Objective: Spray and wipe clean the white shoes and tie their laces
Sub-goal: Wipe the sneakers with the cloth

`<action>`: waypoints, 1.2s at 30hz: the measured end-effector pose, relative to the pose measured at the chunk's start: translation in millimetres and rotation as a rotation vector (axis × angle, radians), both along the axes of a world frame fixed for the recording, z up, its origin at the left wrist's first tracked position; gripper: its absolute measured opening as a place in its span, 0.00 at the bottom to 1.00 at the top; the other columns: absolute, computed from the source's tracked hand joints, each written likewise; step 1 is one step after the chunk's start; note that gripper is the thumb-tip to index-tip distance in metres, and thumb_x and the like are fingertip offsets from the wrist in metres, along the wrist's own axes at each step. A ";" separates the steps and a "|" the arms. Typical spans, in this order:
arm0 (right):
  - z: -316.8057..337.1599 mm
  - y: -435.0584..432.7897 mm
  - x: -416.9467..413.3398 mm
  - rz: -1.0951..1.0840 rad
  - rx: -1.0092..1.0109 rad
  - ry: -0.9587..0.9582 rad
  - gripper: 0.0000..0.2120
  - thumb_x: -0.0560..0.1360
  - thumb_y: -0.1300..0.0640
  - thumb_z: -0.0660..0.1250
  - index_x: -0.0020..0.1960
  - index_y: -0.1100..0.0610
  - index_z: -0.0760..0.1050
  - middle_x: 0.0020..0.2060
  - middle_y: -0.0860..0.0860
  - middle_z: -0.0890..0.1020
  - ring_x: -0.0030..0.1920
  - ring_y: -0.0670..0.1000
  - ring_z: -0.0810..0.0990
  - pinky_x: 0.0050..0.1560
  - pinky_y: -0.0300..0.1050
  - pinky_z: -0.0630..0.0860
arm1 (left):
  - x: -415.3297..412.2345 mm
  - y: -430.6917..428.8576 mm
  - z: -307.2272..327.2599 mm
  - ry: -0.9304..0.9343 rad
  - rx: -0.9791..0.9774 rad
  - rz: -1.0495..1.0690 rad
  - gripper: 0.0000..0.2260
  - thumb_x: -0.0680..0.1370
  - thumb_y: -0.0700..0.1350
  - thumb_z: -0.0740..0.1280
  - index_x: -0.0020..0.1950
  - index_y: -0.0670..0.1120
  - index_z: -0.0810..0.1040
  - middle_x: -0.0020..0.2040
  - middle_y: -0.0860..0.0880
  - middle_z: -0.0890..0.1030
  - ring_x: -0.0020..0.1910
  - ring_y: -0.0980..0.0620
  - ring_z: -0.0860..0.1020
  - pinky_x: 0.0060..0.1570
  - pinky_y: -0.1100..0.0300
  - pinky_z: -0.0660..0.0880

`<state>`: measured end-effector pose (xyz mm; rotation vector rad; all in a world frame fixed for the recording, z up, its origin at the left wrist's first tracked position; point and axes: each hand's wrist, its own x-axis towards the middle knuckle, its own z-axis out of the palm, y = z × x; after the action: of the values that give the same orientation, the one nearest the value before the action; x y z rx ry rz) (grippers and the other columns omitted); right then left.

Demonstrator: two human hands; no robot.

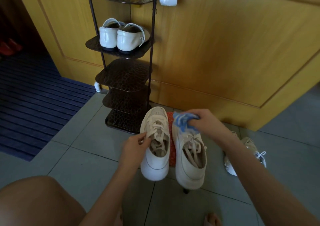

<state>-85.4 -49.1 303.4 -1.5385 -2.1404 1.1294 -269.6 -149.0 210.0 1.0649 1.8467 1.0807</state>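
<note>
Pinches side of left shoe (155, 165) in left grip (135, 147); squeezes blue cloth (182, 122) on toe of right shoe (190, 166) in right grip (205, 120)

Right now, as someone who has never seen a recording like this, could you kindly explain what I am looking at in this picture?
There is no machine here. A person wears a camera on the head, so this single picture looks forward and down at their own arms. The left hand grips a white sneaker at its opening, near the laces. The right hand holds a blue and white cloth against the toe of the second sneaker. Something red and patterned shows between the two; I cannot tell what it is. More pale shoes lie on the tiled floor to the right. Behind stands a dark shoe rack with a pair of white slip-ons on one shelf. A blue striped mat lies to the left.
</note>
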 end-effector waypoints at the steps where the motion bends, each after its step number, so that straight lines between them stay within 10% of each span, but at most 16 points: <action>1: 0.4 6.7 2.9 -0.009 0.066 0.000 0.16 0.76 0.69 0.60 0.59 0.57 0.78 0.50 0.53 0.81 0.47 0.55 0.80 0.43 0.44 0.74 | 1.0 0.4 -1.4 0.021 -0.004 -0.004 0.16 0.77 0.48 0.66 0.64 0.47 0.77 0.51 0.52 0.82 0.47 0.53 0.80 0.49 0.50 0.79; 8: -15.7 3.1 12.2 -0.107 0.082 0.191 0.14 0.77 0.69 0.57 0.52 0.58 0.80 0.44 0.50 0.80 0.33 0.38 0.77 0.31 0.29 0.69 | -0.7 2.8 -2.4 0.125 -0.075 -0.062 0.21 0.76 0.49 0.68 0.68 0.46 0.72 0.61 0.45 0.78 0.57 0.51 0.76 0.54 0.58 0.73; 20: -58.1 -9.3 96.8 -0.468 -0.138 0.303 0.13 0.75 0.69 0.59 0.52 0.59 0.79 0.41 0.56 0.80 0.41 0.52 0.78 0.35 0.38 0.74 | 75.9 16.8 65.4 0.266 0.312 -0.315 0.13 0.78 0.41 0.64 0.61 0.50 0.78 0.58 0.53 0.79 0.57 0.57 0.75 0.59 0.61 0.72; 25: -96.9 -11.5 130.4 -0.453 -0.183 0.212 0.12 0.72 0.70 0.61 0.48 0.57 0.77 0.40 0.55 0.79 0.41 0.53 0.77 0.42 0.43 0.74 | 140.2 45.8 67.7 0.353 0.235 -0.527 0.14 0.78 0.41 0.62 0.62 0.50 0.77 0.60 0.51 0.79 0.59 0.54 0.75 0.61 0.56 0.72; 29: -135.8 -10.0 159.7 -0.547 -0.309 0.181 0.17 0.71 0.75 0.59 0.34 0.55 0.72 0.29 0.51 0.73 0.30 0.47 0.71 0.28 0.35 0.68 | 197.7 68.4 46.4 0.307 0.148 -0.599 0.14 0.78 0.39 0.61 0.60 0.50 0.79 0.58 0.52 0.81 0.56 0.54 0.77 0.58 0.56 0.74; 36: -227.3 -9.1 218.5 -0.712 -0.516 0.130 0.11 0.70 0.75 0.61 0.42 0.62 0.77 0.35 0.55 0.76 0.36 0.51 0.75 0.38 0.47 0.72 | 265.9 72.7 -83.8 0.261 -0.248 -0.468 0.18 0.78 0.34 0.56 0.64 0.45 0.74 0.66 0.44 0.73 0.63 0.46 0.73 0.60 0.58 0.67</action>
<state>133.2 -58.2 76.1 -2.1121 -1.0749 1.4859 -3.8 -76.3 126.2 1.4411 1.7422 0.4458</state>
